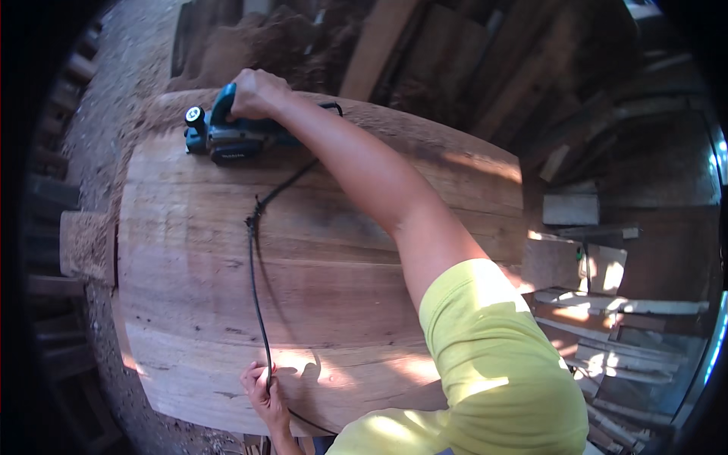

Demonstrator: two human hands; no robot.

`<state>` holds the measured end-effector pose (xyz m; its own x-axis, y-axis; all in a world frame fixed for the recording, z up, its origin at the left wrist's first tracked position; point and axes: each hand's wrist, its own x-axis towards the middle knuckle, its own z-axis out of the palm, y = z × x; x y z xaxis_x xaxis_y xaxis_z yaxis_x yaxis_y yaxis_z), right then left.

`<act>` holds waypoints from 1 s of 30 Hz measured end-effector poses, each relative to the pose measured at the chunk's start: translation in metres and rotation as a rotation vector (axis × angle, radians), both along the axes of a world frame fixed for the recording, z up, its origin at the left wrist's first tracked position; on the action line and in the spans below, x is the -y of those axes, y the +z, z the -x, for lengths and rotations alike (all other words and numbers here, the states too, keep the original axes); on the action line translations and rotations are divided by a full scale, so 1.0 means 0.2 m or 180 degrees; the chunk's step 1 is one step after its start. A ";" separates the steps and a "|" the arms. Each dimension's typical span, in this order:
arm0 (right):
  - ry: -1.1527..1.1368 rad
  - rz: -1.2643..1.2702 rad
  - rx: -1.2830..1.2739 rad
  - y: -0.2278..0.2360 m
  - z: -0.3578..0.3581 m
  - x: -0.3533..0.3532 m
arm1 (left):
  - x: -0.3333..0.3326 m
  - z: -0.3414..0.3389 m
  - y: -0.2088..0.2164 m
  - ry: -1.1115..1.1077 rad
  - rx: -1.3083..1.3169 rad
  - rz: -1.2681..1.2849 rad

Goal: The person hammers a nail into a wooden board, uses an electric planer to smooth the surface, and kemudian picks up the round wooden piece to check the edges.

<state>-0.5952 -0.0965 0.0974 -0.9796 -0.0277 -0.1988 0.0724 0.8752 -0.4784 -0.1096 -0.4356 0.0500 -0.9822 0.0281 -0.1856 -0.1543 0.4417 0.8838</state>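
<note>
Stretched out to the far left, my right hand (256, 92) is closed around the handle of a teal electric hand planer (235, 140). The planer rests on the far edge of a wide wooden panel (334, 280) made of joined boards. From the planer's rear, a black power cord (254, 265) with a knotted or taped spot runs toward me across the panel. Down at the near edge, my left hand (265, 390) pinches that cord between thumb and fingers, just above the wood. Part of the planer's handle is hidden by my fingers.
Wood shavings (364, 114) lie along the panel's far edge. A heap of sawdust (227, 53) and leaning planks (379, 45) stand beyond. Stacked boards (622, 356) and a pale block (570, 209) are at the right. A wooden stub (85, 243) juts out at the left.
</note>
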 end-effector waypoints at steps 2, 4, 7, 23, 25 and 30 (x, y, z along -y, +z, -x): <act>-0.0078 0.0037 -0.0108 -0.01 -0.24 -0.41 | -0.14 0.00 0.07 -0.0524 0.0067 -0.0098; -0.0152 0.0089 -0.0091 -0.01 -0.51 -0.77 | -0.32 -0.05 0.15 -0.1051 0.0332 -0.0043; -0.0173 0.0215 -0.0179 -0.02 -0.89 -1.30 | -0.67 -0.17 0.25 -0.1705 0.0120 -0.0097; -0.1476 0.0369 0.0388 0.10 -2.44 -3.45 | -1.91 -0.82 0.08 -0.3470 0.0077 -0.1024; -0.1583 0.0467 0.0352 0.08 -2.43 -3.45 | -1.91 -0.82 0.06 -0.3305 0.0023 -0.1047; -0.1167 0.0315 0.0360 0.09 -2.13 -3.21 | -1.81 -0.74 0.05 -0.3065 -0.0147 -0.0757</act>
<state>-0.1687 0.5460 0.1163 -0.9002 0.2954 -0.3200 0.4285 0.7317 -0.5301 0.0381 -0.0727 0.0602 -0.5269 0.8493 -0.0337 0.2140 0.1709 0.9618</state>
